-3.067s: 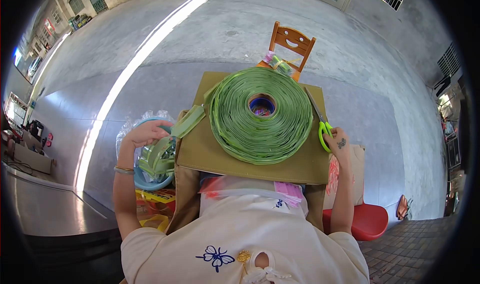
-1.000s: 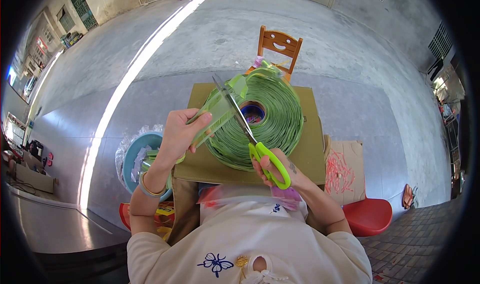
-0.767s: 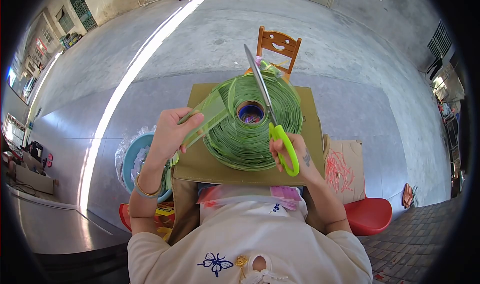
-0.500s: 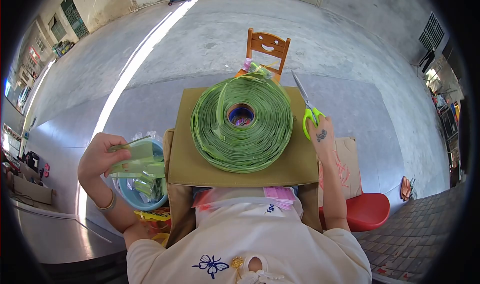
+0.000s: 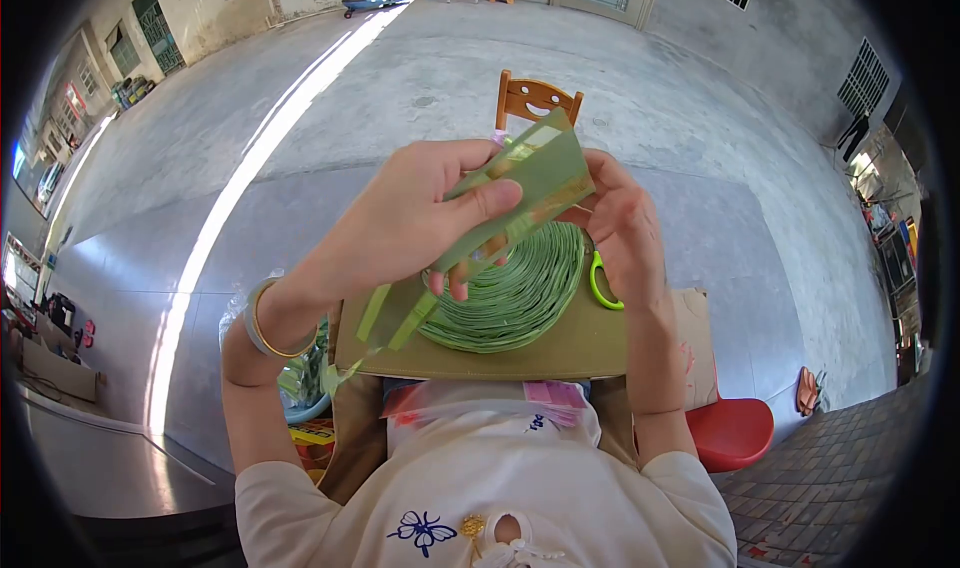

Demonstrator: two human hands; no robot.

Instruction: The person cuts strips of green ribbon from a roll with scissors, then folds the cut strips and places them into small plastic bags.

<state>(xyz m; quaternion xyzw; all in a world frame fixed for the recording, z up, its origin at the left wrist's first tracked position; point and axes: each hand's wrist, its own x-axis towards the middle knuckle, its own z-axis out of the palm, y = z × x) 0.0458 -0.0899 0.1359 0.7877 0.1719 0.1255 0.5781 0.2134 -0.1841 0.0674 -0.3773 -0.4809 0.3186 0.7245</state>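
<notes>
Raised over the board, my left hand (image 5: 430, 203) grips a bunch of folded, see-through green plastic strips (image 5: 540, 183), thumb across the front. Loose ends of the strips dangle below that hand. At their upper right end, my right hand (image 5: 622, 213) pinches the edge, its fingertips partly hidden behind the film. Beneath both hands lies a large coil of green plastic ribbon (image 5: 510, 313), its core covered by the strips and the left hand. Beside the coil are scissors with a lime-green handle (image 5: 603, 283); their blades are hidden behind the right hand.
An olive board (image 5: 560, 363) across my lap carries the coil. A blue basin (image 5: 308, 408) with green plastic pieces stands at left. A small wooden chair (image 5: 540, 98) stands ahead, and a red stool (image 5: 735, 433) with cardboard (image 5: 692, 333) is at right.
My left hand has brought the green strips from beside the basin up over the coil. The right hand has let go of the scissors, now on the board, and moved to the strips.
</notes>
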